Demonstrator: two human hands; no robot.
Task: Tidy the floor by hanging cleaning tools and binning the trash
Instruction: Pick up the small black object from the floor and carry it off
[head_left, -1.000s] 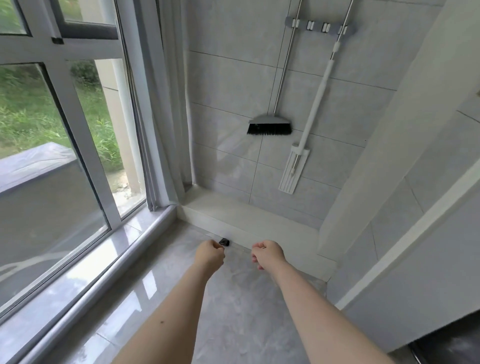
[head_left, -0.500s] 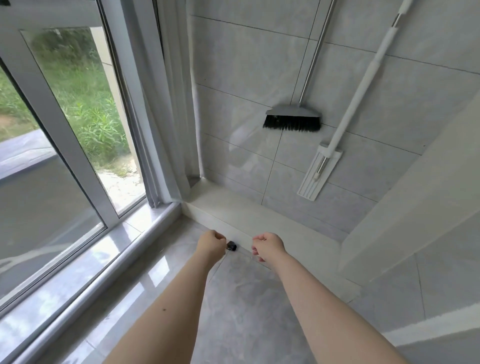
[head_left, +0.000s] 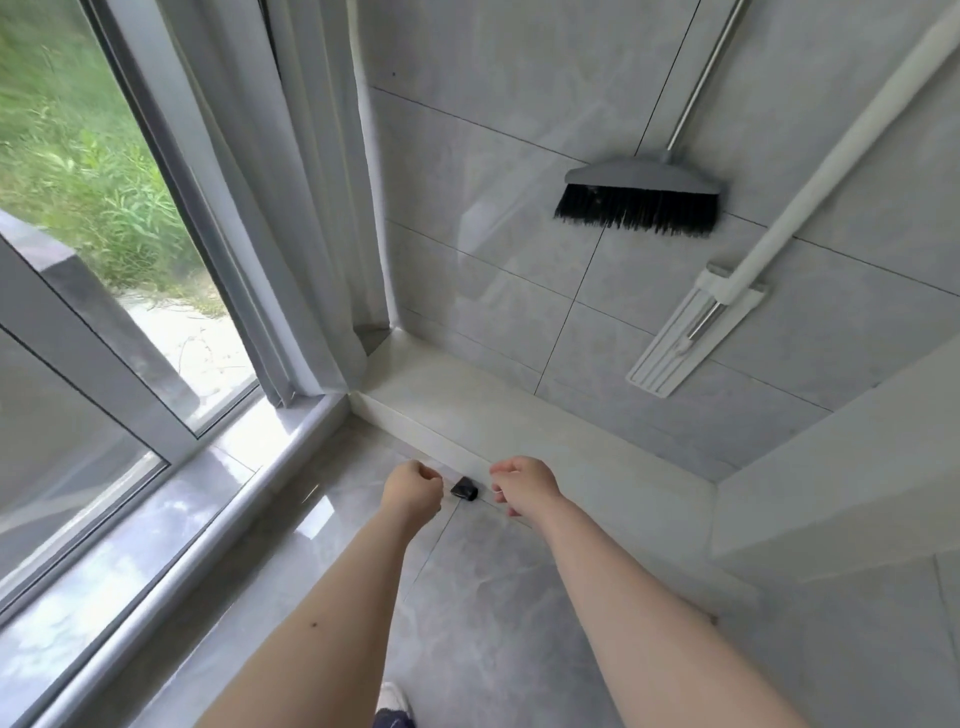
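Left hand: the left hand (head_left: 413, 491) is stretched forward over the grey floor (head_left: 483, 613), fingers curled into a loose fist with nothing in it.
Right hand: the right hand (head_left: 524, 486) is level with the left, fingers also curled in, holding nothing that can be seen; a thin pale strand by its fingertips is too small to identify.
Small black object: a small black object (head_left: 464, 490) lies on the floor between the two hands, just in front of the pale step (head_left: 519, 431), touched by neither hand. What it is cannot be told.
Broom position: the broom (head_left: 641, 200) hangs against the tiled wall (head_left: 493, 156), clear of the step below it.
Broom axis: long axis near upright, leaning a little; its metal handle runs up and to the right out of view, head at the bottom, bristles pointing down.
Broom look: grey triangular head, black bristles in a wide flat row.
Mop position: the mop (head_left: 727, 296) hangs on the same wall just right of the broom, apart from it.
Mop axis: tilted, its white pole climbing to the upper right, flat head pointing down and to the left.
Mop look: white pole, long narrow ribbed white pad plate, short metal section at the joint.
Surroundings: a window (head_left: 93, 218) on the left shows grass outside, a pale curtain (head_left: 311, 208) hangs in the corner, and a shoe tip (head_left: 392, 699) shows at the bottom edge.
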